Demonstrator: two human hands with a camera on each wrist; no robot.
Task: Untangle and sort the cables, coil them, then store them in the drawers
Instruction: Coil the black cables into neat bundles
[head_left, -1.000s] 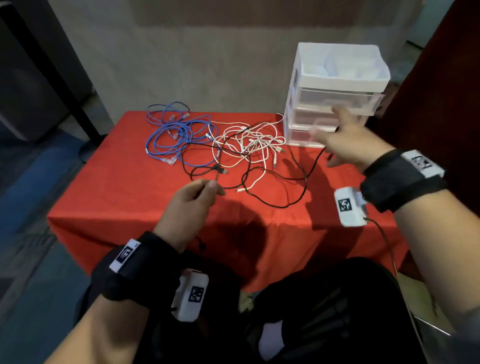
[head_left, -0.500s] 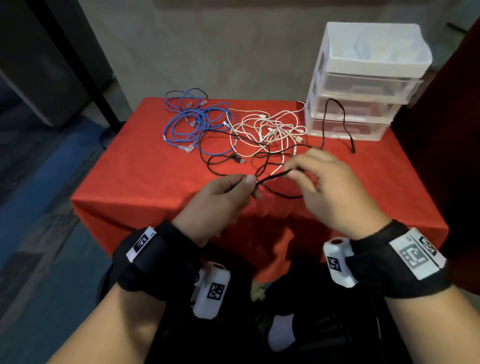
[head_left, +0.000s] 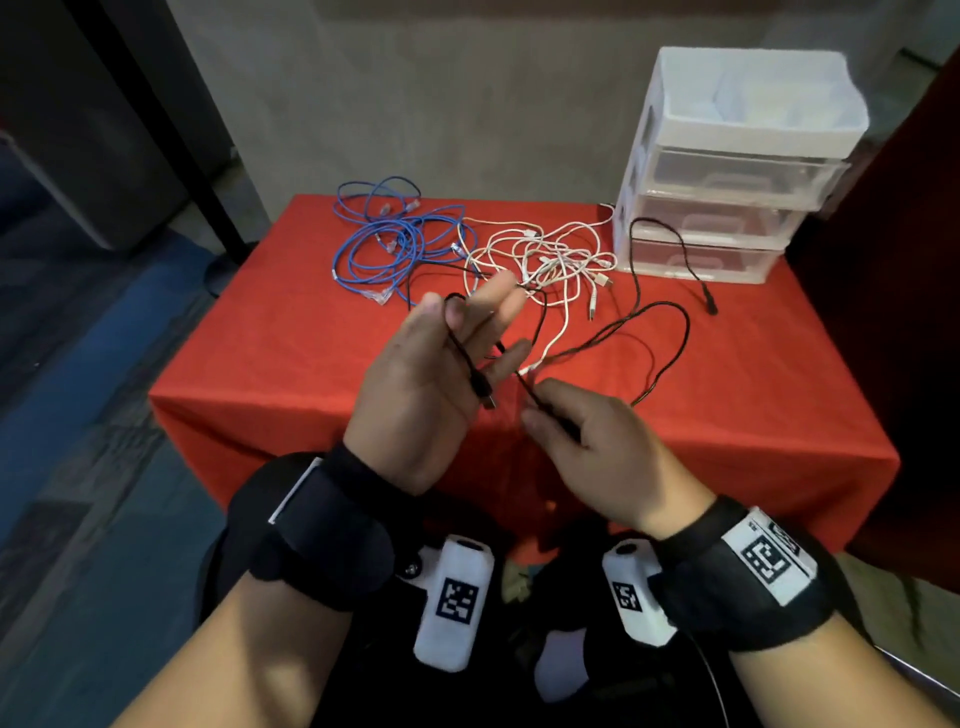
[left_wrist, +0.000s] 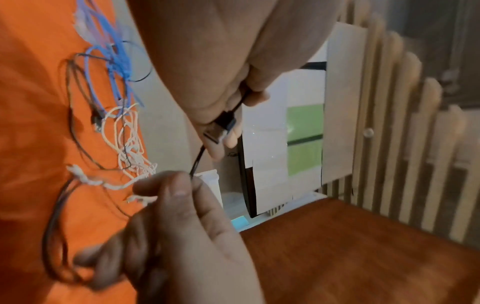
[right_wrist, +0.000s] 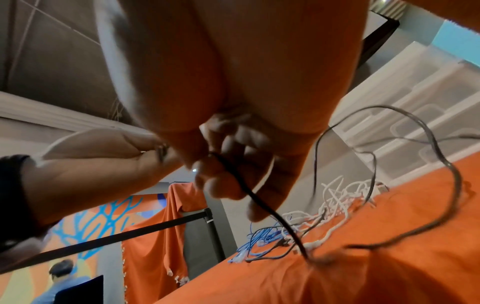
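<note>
A thin black cable (head_left: 670, 332) runs from the red-covered table (head_left: 291, 338) up to both hands. My left hand (head_left: 457, 332) is raised palm toward me. The cable crosses between thumb and forefinger and its USB plug (head_left: 485, 397) hangs at the palm's edge. The left wrist view shows that plug (left_wrist: 219, 126) pinched by thumb and fingers. My right hand (head_left: 537, 402) pinches the same cable just below, as the right wrist view confirms for the cable (right_wrist: 272, 214). Tangled white cables (head_left: 550, 260) and blue cables (head_left: 395, 244) lie at the table's back.
A white three-drawer unit (head_left: 727, 171) stands at the back right corner, drawers closed, with an open tray on top. The black cable's far end (head_left: 710, 307) lies in front of it. Red cloth hangs over the table's front edge.
My right hand came back from the drawer unit and took the black cable. My left hand rose and turned palm up, with the cable now passing between thumb and forefinger.
</note>
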